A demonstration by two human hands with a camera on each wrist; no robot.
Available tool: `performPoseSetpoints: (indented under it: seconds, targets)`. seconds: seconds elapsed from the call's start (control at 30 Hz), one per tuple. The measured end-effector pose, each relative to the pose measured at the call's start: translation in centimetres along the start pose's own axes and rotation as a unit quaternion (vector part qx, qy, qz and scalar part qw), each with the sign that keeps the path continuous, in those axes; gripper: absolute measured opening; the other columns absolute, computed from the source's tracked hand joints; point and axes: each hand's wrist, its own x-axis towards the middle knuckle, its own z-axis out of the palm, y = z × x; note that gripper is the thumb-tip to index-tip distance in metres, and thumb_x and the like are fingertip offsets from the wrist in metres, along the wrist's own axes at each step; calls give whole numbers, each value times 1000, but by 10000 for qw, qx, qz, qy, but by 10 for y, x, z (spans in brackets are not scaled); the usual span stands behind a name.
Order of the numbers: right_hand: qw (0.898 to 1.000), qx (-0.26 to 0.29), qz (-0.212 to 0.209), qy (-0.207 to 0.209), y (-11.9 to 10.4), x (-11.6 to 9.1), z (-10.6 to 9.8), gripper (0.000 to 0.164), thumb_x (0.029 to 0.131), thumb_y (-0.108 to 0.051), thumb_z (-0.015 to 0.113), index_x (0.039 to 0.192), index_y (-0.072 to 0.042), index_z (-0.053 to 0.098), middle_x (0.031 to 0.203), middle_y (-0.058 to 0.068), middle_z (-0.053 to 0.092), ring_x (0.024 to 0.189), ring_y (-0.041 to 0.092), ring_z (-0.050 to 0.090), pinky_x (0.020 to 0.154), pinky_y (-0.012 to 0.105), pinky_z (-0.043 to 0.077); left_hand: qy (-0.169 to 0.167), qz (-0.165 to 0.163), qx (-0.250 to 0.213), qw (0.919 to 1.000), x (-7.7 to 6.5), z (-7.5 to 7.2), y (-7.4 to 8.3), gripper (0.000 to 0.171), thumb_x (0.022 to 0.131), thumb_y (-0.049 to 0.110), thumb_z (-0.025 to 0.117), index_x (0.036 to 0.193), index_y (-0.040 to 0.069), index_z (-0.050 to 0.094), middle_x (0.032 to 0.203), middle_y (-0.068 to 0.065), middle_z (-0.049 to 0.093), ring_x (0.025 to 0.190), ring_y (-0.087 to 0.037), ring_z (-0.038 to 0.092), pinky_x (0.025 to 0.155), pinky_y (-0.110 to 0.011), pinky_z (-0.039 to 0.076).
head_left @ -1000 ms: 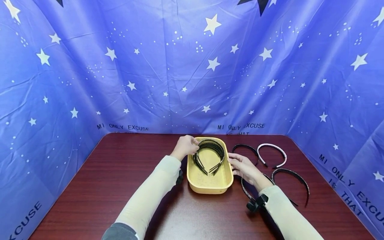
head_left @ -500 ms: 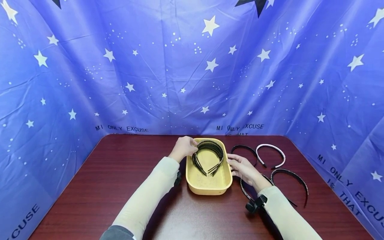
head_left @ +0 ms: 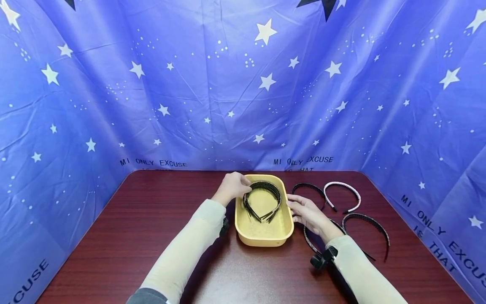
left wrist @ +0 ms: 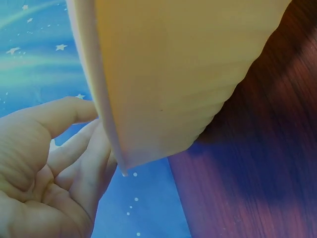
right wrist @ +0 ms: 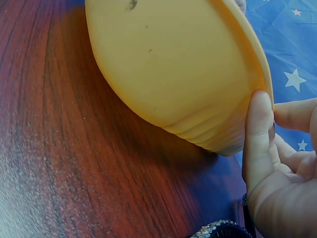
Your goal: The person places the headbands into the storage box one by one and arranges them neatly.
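In the head view, several dark toothed headbands [head_left: 263,187] lie nested together inside a yellow plastic basin [head_left: 265,241], their tips toward the near end. My left hand [head_left: 234,185] is over the basin's left rim, its fingertips right beside the stack. In the left wrist view the thumb of the left hand [left wrist: 44,158] reaches the rim; the fingertips are hidden behind it, so whether they hold a headband is unclear. My right hand [head_left: 309,213] pinches the basin's right rim. The right wrist view shows the thumb [right wrist: 259,129] pressed on the outer wall.
On the table right of the basin lie a black headband [head_left: 309,184], a white headband [head_left: 343,183] and a dark toothed headband [head_left: 370,216]. Another glittery headband [head_left: 311,245] lies partly under the right forearm. A starry blue cloth [head_left: 190,84] hangs behind the dark red table [head_left: 152,219].
The nested headbands have dropped slightly lower in the basin, toward its near end. Both hands stay at the basin's sides. The view shifts slightly.
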Motion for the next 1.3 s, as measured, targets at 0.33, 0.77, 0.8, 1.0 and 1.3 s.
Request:
performPoseSetpoints:
  seconds: [0.33,0.77,0.8,1.0,1.3]
  targets:
    - [10000,-27,36,-1,-2,-2,0,57,105,-14,51,151,9,26,99,5,67,79,10,63,64,23,55,459,277,-262,9982,-3,-10,-8,19,85,19,79,102,9,79,88,0,75,72,-11,68,71,-26,57]
    - [10000,33,4,-18,2,-1,-1,55,105,-11,50,150,10,26,103,6,68,81,10,64,65,24,56,442,105,-2150,9756,-9,-14,-22,30,87,9,75,114,-3,73,96,-12,75,90,-34,72,77,-38,61]
    - [10000,31,8,-9,2,-1,-1,55,105,-11,50,150,10,26,103,6,68,81,11,64,65,24,56,433,60,-2357,9709,-10,-14,-23,31,87,7,75,115,-4,72,97,-13,75,93,-35,72,79,-39,61]
    - [10000,20,38,-4,2,0,-1,56,105,-12,50,150,10,26,102,5,68,80,10,64,65,24,55,293,-313,-3424,9386,-12,-13,-31,38,88,4,73,124,-6,66,111,-19,71,109,-37,65,92,-45,56]
    - [10000,50,47,-3,1,0,-2,57,105,-12,51,151,10,26,101,5,68,80,10,64,65,24,55,-65,-999,-4100,9066,-20,-5,-45,59,89,5,72,143,-1,50,126,-20,60,107,-23,63,96,-44,54]
